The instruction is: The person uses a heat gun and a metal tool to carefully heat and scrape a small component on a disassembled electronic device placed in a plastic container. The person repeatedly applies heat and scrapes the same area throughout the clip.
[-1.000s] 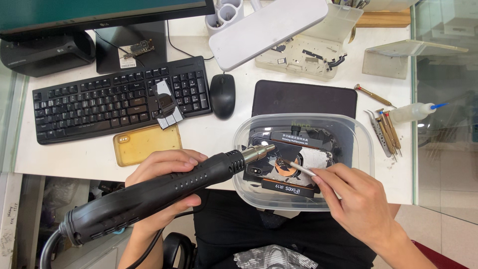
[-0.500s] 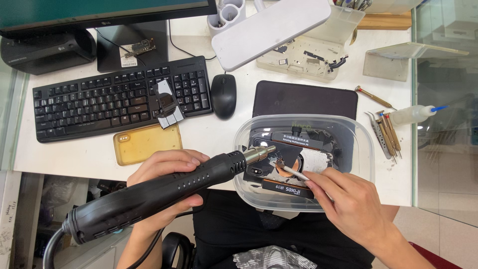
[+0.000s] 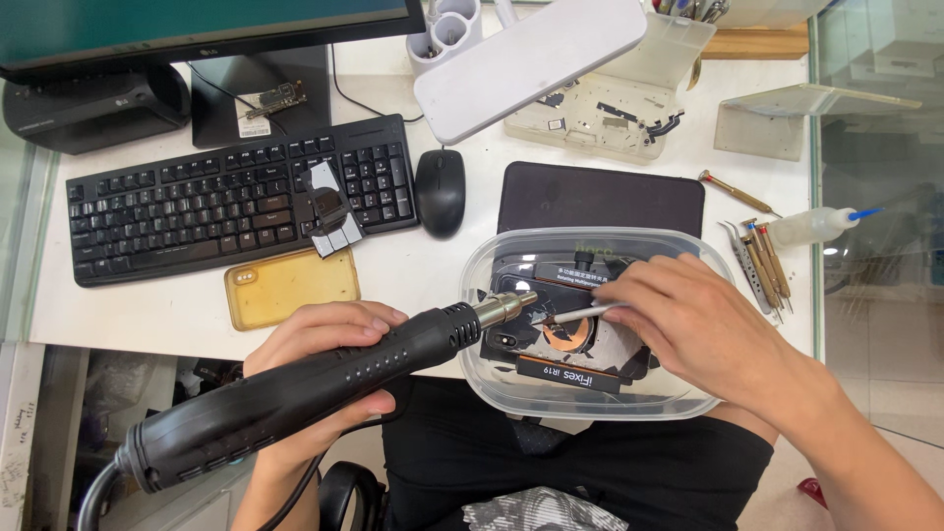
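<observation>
While left hand (image 3: 324,369) grips ribbed black hot-air gun (image 3: 295,393), right hand (image 3: 688,324) pinches slim metal tweezers (image 3: 580,314).

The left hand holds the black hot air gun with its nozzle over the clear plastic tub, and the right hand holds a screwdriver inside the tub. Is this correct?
Not quite. In the head view the right hand holds thin metal tweezers, not a screwdriver. The rest stands: the left hand grips the black hot air gun, nozzle over the clear plastic tub.
</observation>
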